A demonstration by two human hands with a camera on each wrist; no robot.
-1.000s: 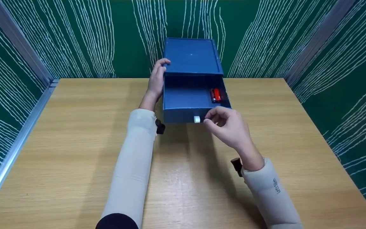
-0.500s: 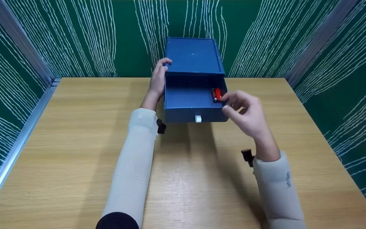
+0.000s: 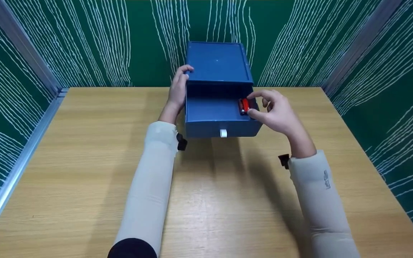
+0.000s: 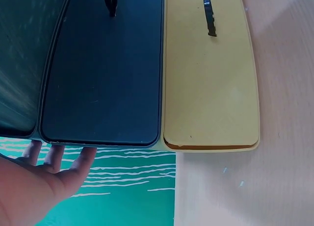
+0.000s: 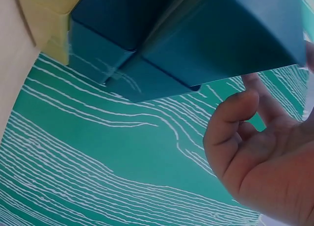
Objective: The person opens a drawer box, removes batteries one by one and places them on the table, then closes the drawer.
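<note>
In the head view a blue drawer unit [image 3: 217, 62] stands at the back of the table, its top drawer [image 3: 206, 129] pulled out. Two small cylinders that look like batteries, a red one [image 3: 246, 104] and a darker one [image 3: 241, 107], lie side by side at the drawer's right. My right hand [image 3: 278, 113] reaches over the right wall, index finger and thumb at the red battery's two ends. Whether they grip it cannot be made out. My left hand [image 3: 178, 89] steadies the unit's left side, fingers [image 4: 81, 164] against it in the left wrist view.
Beneath the blue drawers sits a yellow drawer [image 4: 211, 88] with a dark pull tab. A white tab [image 3: 223, 133] marks the drawer's front. The wooden table [image 3: 84, 161] ends at green walls [image 3: 156, 21] with white wavy lines.
My right hand has moved from beside the white tab, rightward and then up and forward over the drawer's right wall to the red battery. The left hand stays on the unit.
</note>
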